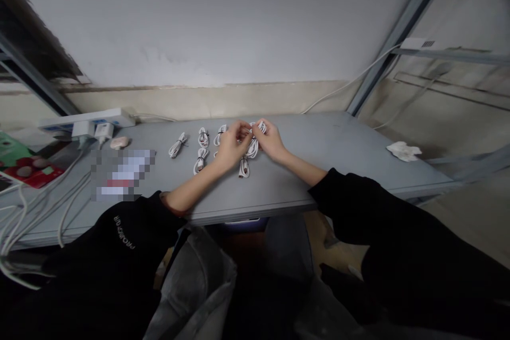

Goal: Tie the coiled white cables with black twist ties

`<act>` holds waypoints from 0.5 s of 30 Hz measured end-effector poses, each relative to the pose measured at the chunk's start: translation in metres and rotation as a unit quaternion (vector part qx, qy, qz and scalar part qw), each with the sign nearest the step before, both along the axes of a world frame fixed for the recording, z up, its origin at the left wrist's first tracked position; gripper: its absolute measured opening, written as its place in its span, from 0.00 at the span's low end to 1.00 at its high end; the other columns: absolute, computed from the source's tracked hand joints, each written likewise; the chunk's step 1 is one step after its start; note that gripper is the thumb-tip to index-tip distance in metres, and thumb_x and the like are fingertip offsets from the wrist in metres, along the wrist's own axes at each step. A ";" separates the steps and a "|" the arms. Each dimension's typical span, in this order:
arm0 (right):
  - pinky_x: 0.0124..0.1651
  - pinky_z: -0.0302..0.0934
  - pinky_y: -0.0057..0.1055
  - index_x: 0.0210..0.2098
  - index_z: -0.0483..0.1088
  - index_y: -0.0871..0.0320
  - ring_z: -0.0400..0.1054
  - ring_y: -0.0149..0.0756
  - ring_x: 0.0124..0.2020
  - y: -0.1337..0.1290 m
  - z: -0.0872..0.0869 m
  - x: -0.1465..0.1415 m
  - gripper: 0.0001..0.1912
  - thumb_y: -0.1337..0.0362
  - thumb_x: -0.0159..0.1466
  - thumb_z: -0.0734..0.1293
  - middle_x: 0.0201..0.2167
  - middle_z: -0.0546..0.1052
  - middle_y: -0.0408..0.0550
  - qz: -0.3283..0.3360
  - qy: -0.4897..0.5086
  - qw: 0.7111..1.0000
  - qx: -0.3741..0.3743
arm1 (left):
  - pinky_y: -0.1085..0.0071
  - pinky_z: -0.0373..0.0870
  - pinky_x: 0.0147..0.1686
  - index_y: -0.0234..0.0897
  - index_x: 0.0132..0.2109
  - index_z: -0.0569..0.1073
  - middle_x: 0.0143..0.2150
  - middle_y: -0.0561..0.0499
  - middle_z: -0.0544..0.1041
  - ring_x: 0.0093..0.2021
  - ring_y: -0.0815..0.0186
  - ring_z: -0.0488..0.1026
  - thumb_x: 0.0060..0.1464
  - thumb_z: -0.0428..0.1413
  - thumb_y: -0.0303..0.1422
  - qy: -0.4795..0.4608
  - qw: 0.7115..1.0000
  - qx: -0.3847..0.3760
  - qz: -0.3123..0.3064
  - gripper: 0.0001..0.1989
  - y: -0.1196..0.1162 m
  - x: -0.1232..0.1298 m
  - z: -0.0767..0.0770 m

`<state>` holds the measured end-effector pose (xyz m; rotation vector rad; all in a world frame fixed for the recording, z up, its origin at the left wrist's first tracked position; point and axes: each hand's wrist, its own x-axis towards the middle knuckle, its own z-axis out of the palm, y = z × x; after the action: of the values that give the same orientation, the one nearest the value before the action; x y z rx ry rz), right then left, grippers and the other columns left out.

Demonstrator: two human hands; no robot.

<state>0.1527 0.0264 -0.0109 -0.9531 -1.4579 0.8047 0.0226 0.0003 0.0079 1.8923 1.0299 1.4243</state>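
Observation:
Between my two hands is a coiled white cable (253, 147), raised slightly over the grey table. My right hand (269, 141) is closed on its upper loops. The fingers of my left hand (233, 144) are curled in at the same coil's left side, pinching at it. Just below, another bundled white cable (244, 168) lies on the tabletop. To the left are more tied bundles: one cable bundle (201, 161) beside my left wrist, one (203, 137) behind it, one (221, 134) partly behind my left hand, and one cable bundle (178, 145) farther left.
A white power strip (87, 119) with plugged-in chargers stands at the back left, with loose cords (43, 207) running off the left edge. A small pinkish case (119, 142) and a blurred-out item (123, 175) lie nearby. Crumpled tissue (404, 151) is at the right end.

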 end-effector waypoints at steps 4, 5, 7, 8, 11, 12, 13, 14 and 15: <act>0.22 0.51 0.24 0.27 0.59 0.55 0.55 0.27 0.22 0.004 0.000 0.002 0.11 0.62 0.64 0.62 0.21 0.60 0.38 -0.003 -0.009 1.000 -0.005 | 0.69 0.65 0.36 0.38 0.39 0.69 0.30 0.51 0.75 0.31 0.68 0.70 0.55 0.54 0.24 0.098 0.994 0.044 0.000 0.06 -0.002 -0.004 0.000; 0.22 0.51 0.24 0.27 0.59 0.55 0.55 0.27 0.22 0.005 0.000 0.003 0.10 0.62 0.64 0.62 0.21 0.61 0.38 -0.004 -0.011 1.000 -0.006 | 0.69 0.65 0.36 0.38 0.39 0.69 0.31 0.50 0.76 0.32 0.67 0.71 0.56 0.54 0.25 0.120 0.991 0.053 -0.003 0.05 -0.002 -0.005 0.000; 0.22 0.51 0.23 0.27 0.59 0.55 0.56 0.27 0.21 0.006 0.001 0.003 0.10 0.63 0.64 0.62 0.21 0.61 0.37 -0.002 -0.013 1.000 -0.013 | 0.67 0.66 0.38 0.38 0.39 0.69 0.33 0.48 0.76 0.33 0.65 0.71 0.58 0.51 0.27 0.167 0.983 0.072 -0.006 0.03 -0.003 -0.007 0.000; 0.22 0.51 0.23 0.27 0.59 0.55 0.56 0.26 0.21 0.007 0.002 0.004 0.09 0.64 0.63 0.62 0.20 0.61 0.37 0.001 -0.014 1.000 -0.020 | 0.66 0.66 0.38 0.38 0.39 0.69 0.34 0.48 0.76 0.34 0.65 0.71 0.59 0.50 0.28 0.192 0.978 0.083 -0.006 0.04 -0.003 -0.009 0.001; 0.20 0.51 0.23 0.29 0.60 0.55 0.57 0.26 0.18 0.007 0.003 0.003 0.07 0.65 0.63 0.62 0.19 0.62 0.36 0.014 -0.006 0.999 -0.046 | 0.66 0.66 0.38 0.37 0.40 0.69 0.35 0.47 0.76 0.34 0.64 0.72 0.61 0.47 0.29 0.247 0.963 0.107 -0.013 0.06 -0.003 -0.012 0.002; 0.20 0.51 0.23 0.30 0.61 0.55 0.58 0.26 0.18 0.007 0.003 0.004 0.05 0.65 0.62 0.62 0.19 0.62 0.35 0.019 0.000 0.998 -0.053 | 0.67 0.66 0.38 0.36 0.41 0.69 0.34 0.48 0.76 0.34 0.65 0.71 0.61 0.47 0.29 0.253 0.961 0.111 -0.018 0.06 -0.003 -0.013 0.003; 0.20 0.51 0.23 0.32 0.62 0.55 0.58 0.26 0.18 0.008 0.003 0.004 0.03 0.66 0.62 0.63 0.19 0.64 0.35 0.025 0.006 0.998 -0.059 | 0.67 0.66 0.37 0.37 0.41 0.69 0.34 0.48 0.76 0.33 0.65 0.71 0.61 0.47 0.28 0.253 0.960 0.114 -0.020 0.06 -0.003 -0.014 0.003; 0.20 0.52 0.23 0.35 0.63 0.55 0.59 0.27 0.18 0.009 0.004 0.005 0.02 0.67 0.61 0.63 0.19 0.65 0.35 0.032 0.010 0.997 -0.063 | 0.68 0.65 0.36 0.37 0.41 0.69 0.33 0.49 0.76 0.31 0.66 0.71 0.60 0.47 0.28 0.251 0.961 0.116 -0.021 0.06 -0.002 -0.014 0.004; 0.20 0.52 0.23 0.38 0.65 0.55 0.60 0.27 0.18 0.011 0.004 0.007 0.05 0.67 0.61 0.63 0.19 0.66 0.36 0.044 0.011 0.997 -0.069 | 0.69 0.65 0.34 0.37 0.41 0.69 0.31 0.50 0.76 0.30 0.67 0.70 0.60 0.48 0.28 0.247 0.962 0.117 -0.020 0.06 -0.002 -0.014 0.003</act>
<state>0.1595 0.0374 -0.0072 -0.9851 -1.4475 0.9880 0.0081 -0.0013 0.0114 2.5085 1.0681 1.1101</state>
